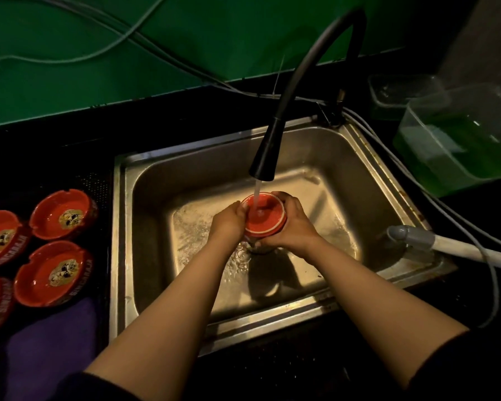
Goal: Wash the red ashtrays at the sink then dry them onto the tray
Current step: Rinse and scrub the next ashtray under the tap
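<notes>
Over the steel sink (356, 157) I hold a red ashtray (263, 217) upside down, its flat underside up. Water runs onto it from the black faucet (265, 157). My left hand (229, 222) grips its left edge and my right hand (294, 224) curls round its right side. Several more red ashtrays stand upright on a dark tray (96, 183) left of the sink: one at the back (62, 214), one in front (54, 273), and two cut off by the left edge (0, 237).
A purple cloth (49, 348) lies at the front left on the counter. A clear container with green liquid (463, 143) stands at the right. A grey and white hose fitting (417, 237) rests on the sink's right rim. Cables run along the green wall.
</notes>
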Action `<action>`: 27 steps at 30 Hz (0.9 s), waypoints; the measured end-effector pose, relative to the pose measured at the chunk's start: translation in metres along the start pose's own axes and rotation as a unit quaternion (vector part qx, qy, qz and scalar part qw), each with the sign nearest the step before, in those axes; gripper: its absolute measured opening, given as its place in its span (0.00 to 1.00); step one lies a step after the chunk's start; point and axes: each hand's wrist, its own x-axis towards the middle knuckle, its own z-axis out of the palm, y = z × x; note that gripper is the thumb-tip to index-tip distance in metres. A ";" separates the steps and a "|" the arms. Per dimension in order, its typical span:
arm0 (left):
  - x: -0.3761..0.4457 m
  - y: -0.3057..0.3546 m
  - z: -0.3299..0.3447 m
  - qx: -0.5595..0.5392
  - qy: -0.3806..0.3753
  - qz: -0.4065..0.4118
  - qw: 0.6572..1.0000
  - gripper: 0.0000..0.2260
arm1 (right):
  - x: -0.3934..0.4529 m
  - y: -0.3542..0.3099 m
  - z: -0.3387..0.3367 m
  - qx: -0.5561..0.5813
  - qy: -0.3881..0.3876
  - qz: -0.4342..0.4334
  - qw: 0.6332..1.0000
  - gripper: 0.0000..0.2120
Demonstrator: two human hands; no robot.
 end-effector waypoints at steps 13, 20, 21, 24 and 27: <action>-0.028 -0.016 -0.007 0.260 -0.084 0.354 0.895 0.22 | -0.005 0.007 0.008 0.070 -0.007 0.032 0.997 0.48; -0.029 -0.014 -0.010 0.284 -0.137 0.425 0.849 0.24 | -0.003 0.008 0.006 0.070 0.002 0.026 0.997 0.45; -0.027 -0.015 -0.013 0.283 -0.134 0.414 0.855 0.23 | -0.004 0.008 0.006 0.073 0.003 0.023 0.997 0.45; -0.021 -0.013 -0.020 0.212 -0.110 0.299 0.924 0.20 | -0.006 0.006 0.006 0.069 0.009 0.017 0.997 0.47; -0.019 -0.008 -0.015 0.035 -0.092 0.201 0.975 0.20 | -0.006 0.004 0.006 0.068 0.012 0.009 0.998 0.47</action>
